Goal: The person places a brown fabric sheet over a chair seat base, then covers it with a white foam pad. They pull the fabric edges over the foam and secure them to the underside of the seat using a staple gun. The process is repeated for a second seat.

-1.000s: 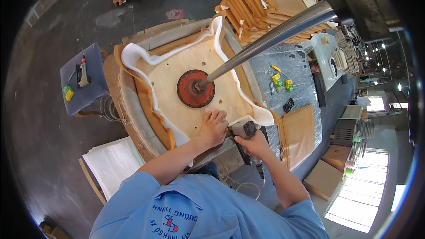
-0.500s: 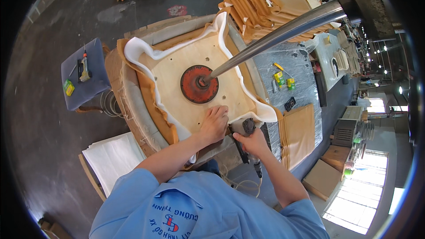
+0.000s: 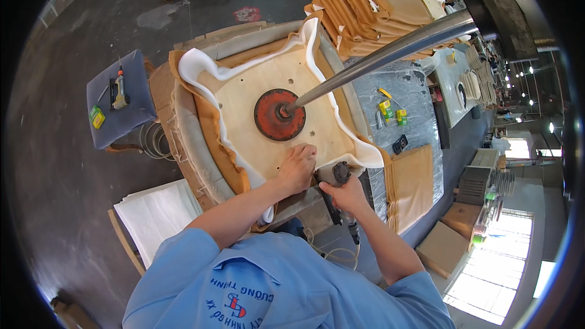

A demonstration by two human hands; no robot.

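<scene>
The right hand is gripping the handle of a staple gun, fingers wrapped closed around it. The gun's head is sitting just right of the left hand; whether the two are touching is unclear. The gun's long axis is running from the board's near edge back toward the person, leaning slightly right. The left hand's fingers are bending down at that edge; their tips are hidden, so I cannot tell whether they are pinching the cloth or only pressing.

The wooden board is lying ahead of both hands, the left being nearer its middle. White padding is curling up around its rim, with brown cloth showing outside that. Farther in, a red disc is resting on the board, a metal pole slanting up from it to the right. Beyond the right side, a plastic-covered table is holding folded brown pieces.
</scene>
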